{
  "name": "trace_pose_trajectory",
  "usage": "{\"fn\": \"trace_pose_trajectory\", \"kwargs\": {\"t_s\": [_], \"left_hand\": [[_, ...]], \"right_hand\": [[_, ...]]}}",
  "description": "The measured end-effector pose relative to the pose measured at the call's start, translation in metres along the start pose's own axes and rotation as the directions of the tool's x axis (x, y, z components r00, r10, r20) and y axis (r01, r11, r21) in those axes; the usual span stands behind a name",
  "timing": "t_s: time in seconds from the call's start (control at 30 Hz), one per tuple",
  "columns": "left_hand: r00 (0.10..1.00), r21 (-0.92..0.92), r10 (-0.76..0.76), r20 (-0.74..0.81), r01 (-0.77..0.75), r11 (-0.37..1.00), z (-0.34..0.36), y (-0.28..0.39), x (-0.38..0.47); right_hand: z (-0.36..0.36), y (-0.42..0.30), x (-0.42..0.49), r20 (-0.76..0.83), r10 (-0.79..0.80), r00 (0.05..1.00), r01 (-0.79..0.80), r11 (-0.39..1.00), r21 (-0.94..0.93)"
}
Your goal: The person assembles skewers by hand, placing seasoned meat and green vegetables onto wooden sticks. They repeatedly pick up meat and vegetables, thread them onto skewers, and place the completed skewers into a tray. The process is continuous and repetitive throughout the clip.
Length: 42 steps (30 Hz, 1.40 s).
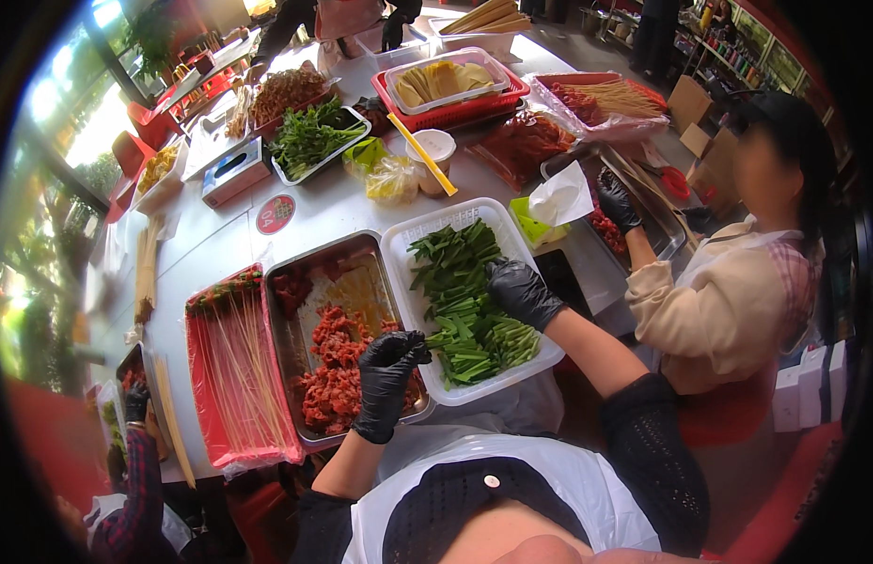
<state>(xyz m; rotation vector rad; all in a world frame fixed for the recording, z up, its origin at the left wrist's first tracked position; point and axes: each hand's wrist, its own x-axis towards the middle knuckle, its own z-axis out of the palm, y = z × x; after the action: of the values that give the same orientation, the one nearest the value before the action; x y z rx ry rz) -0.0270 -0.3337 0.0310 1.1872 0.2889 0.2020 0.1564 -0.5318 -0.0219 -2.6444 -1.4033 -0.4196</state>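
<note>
My left hand (pixel 387 384), in a black glove, is over the right side of a metal tray (pixel 275 338) of chopped raw red meat (pixel 334 381). Its fingers are bent together at the tray's edge; whether anything small is between them cannot be made out. My right hand (pixel 524 292), gloved in black too, reaches into a white plastic basket (pixel 401 247) and touches cut green vegetable stalks (pixel 471 303). Its fingertips are hidden among the greens. Left of the meat, a red tray lined with plastic film (pixel 249 430) holds thin skewers (pixel 242 359), with green-and-red food at their far ends.
At right a co-worker (pixel 725 303) in black gloves leans over another metal tray (pixel 669 233). Another person's gloved hand (pixel 136 402) works at lower left. Behind the basket stand a lidded cup (pixel 430 151), a tissue pack (pixel 542 222) and a tray of leafy greens (pixel 313 137).
</note>
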Motion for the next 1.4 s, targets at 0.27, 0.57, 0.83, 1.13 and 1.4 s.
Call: {"fn": "trace_pose_trajectory", "kwargs": {"t_s": [0.27, 0.57, 0.83, 1.13, 1.4], "left_hand": [[0.998, -0.015, -0.029, 0.056, 0.029, 0.999, -0.007, -0.006, 0.003], [0.977, -0.034, -0.09, 0.195, 0.099, 0.995, 0.015, -0.013, 0.01], [0.972, -0.004, -0.09, 0.219, 0.093, 0.996, 0.03, -0.006, 0.008], [0.973, -0.056, -0.096, 0.212, 0.111, 0.992, 0.015, -0.032, 0.013], [0.993, -0.142, 0.015, 0.115, 0.002, 0.99, 0.02, -0.026, 0.006]], "right_hand": [[-0.045, 0.013, 0.001, 0.187, 0.117, 0.975, -0.183, 0.904, 0.387], [-0.099, -0.025, -0.003, 0.421, 0.003, 0.907, -0.417, -0.13, 0.9], [-0.094, -0.051, -0.002, 0.251, 0.011, 0.968, -0.23, 0.434, 0.871], [-0.081, -0.037, -0.005, 0.122, 0.244, 0.962, -0.229, 0.478, 0.848], [-0.063, -0.022, -0.008, -0.068, 0.118, 0.991, -0.064, 0.846, 0.529]]}}
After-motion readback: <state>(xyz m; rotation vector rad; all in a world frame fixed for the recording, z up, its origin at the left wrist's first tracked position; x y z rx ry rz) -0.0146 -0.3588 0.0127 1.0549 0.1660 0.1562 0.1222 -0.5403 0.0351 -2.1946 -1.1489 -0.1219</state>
